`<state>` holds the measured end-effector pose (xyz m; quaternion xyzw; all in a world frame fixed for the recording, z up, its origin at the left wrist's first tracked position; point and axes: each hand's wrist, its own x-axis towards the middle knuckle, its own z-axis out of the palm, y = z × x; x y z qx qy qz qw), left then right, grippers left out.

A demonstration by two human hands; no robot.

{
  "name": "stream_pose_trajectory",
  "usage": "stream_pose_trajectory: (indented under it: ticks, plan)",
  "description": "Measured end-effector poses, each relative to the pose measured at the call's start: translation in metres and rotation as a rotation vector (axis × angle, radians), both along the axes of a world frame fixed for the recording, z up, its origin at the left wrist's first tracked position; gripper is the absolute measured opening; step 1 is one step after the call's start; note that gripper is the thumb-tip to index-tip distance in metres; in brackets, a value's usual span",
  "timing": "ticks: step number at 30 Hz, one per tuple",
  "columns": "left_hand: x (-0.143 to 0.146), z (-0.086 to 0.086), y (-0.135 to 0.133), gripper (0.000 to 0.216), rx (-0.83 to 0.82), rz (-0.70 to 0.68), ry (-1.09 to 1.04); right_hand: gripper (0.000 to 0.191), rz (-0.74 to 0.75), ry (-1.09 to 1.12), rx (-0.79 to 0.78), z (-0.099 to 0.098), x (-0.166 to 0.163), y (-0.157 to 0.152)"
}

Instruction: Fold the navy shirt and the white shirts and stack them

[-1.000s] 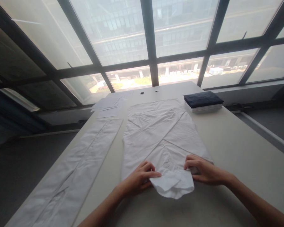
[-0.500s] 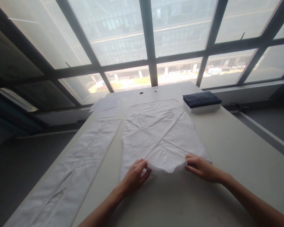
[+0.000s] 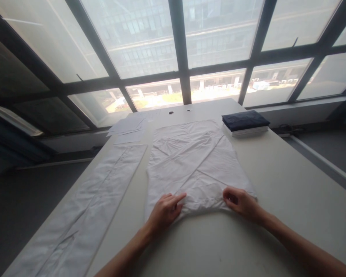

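Note:
A white shirt (image 3: pixel 187 161) lies folded on the table, its sleeves crossing diagonally over the body. Its near edge (image 3: pixel 204 198) is turned over into a flat, crumpled band. At the left end of that band rests my left hand (image 3: pixel 166 207), index finger stretched along the cloth and thumb apart below it. My right hand (image 3: pixel 240 202) is at the other end, its fingers curled to the thumb in a pinch on the cloth; the fingertips are partly hidden.
A long folded white garment (image 3: pixel 83 207) runs along the table's left side. Paper sheets (image 3: pixel 128 127) lie at the back left. A dark folded cloth (image 3: pixel 245 120) sits on a white stack (image 3: pixel 249 132) at the back right. Windows (image 3: pixel 213 34) stand behind the white table (image 3: pixel 300 192).
The curved near edge, held up by both hands before, is now turned over onto the shirt. My left index finger has straightened out; my right hand stays curled at its end.

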<state>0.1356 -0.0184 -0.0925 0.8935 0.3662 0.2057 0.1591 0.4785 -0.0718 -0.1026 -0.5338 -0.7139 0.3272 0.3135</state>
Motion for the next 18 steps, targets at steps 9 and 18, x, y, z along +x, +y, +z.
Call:
stream_pose_trajectory:
  ticks: [9,18]
  plan:
    - [0.002,0.014,0.001,0.036,-0.032,-0.031,0.227,0.020,0.030,-0.283,0.072,0.011,-0.003,-0.001]
    - [0.030,0.037,-0.002,0.049,0.084,-0.068,0.108,0.034,-0.052,-0.219,0.392,0.026,-0.033,-0.004]
